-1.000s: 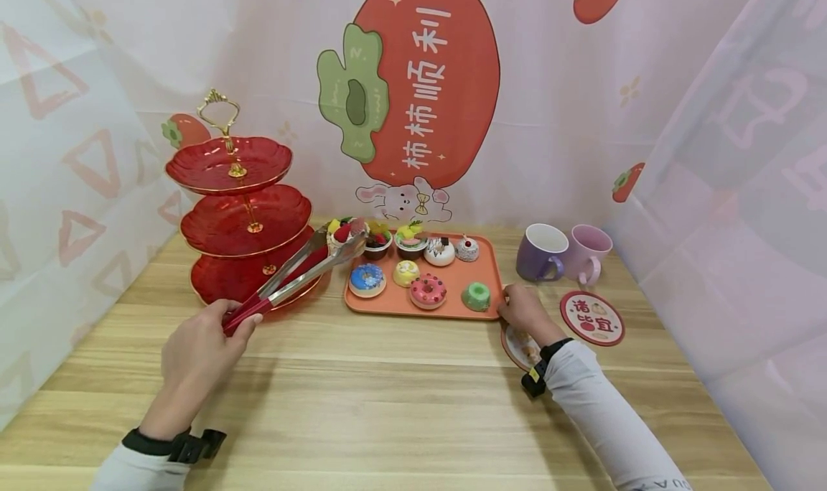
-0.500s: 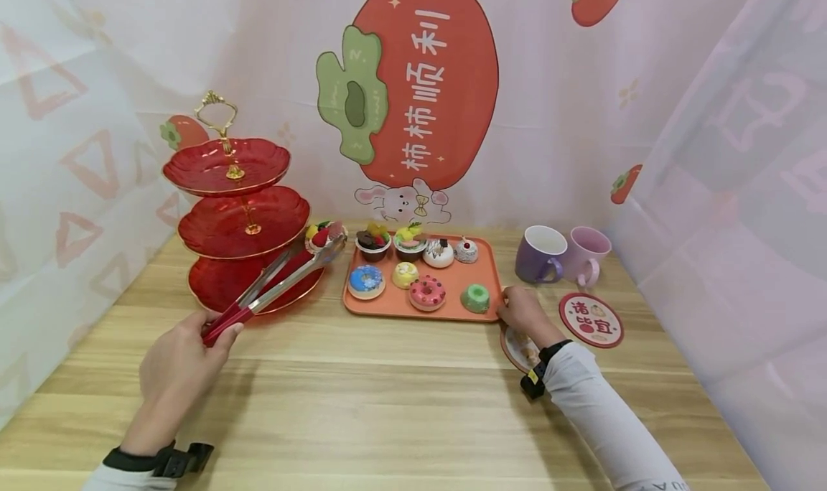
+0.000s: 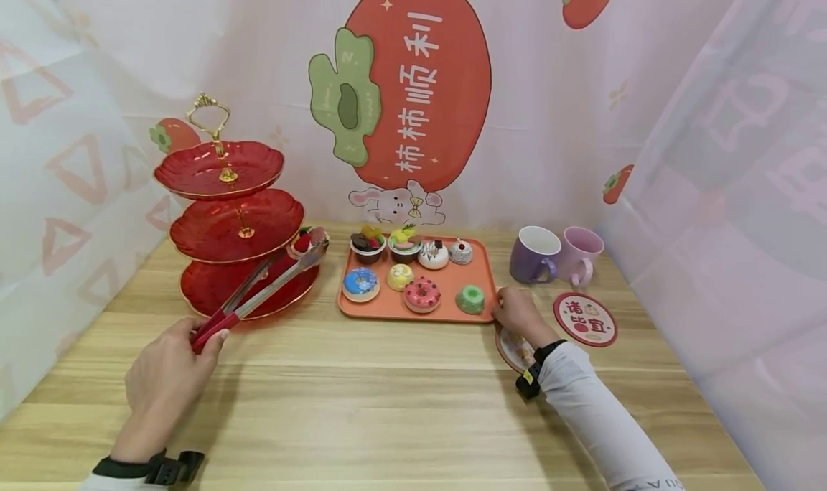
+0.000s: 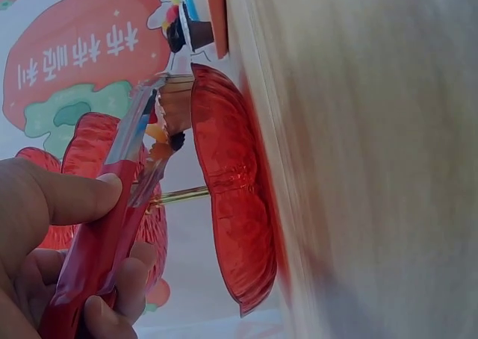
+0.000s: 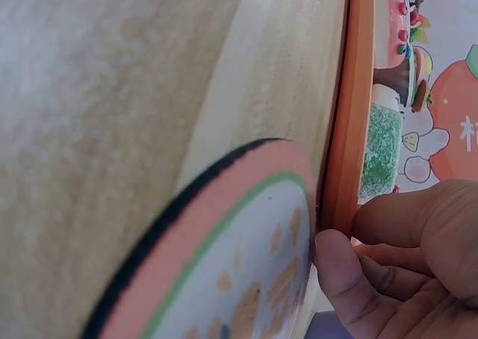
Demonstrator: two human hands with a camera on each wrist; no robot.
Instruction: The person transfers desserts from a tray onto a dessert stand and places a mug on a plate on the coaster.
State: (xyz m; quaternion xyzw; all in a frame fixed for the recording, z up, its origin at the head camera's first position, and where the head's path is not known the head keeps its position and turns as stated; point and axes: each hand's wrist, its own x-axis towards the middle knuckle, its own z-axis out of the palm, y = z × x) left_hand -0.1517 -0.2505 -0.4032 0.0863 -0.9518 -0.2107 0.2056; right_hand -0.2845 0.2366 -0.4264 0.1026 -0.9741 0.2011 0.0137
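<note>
In the head view, the left hand is curled round the red handles of the metal tongs, which point forward and to the right. At their tips, beyond the hand, is a fruit-topped cake, beside the right edge of the red tiered stand. Well to the right, the right hand grips the near right corner of the orange tray, above a round coaster.

In the left wrist view, thumb and fingers close round the handles; the cake's brown cup lies between the tips, by the bottom plate's rim, though whether they touch I cannot tell.

In the right wrist view, thumb and bent fingers pinch the tray's corner, the coaster just beside them.
</note>
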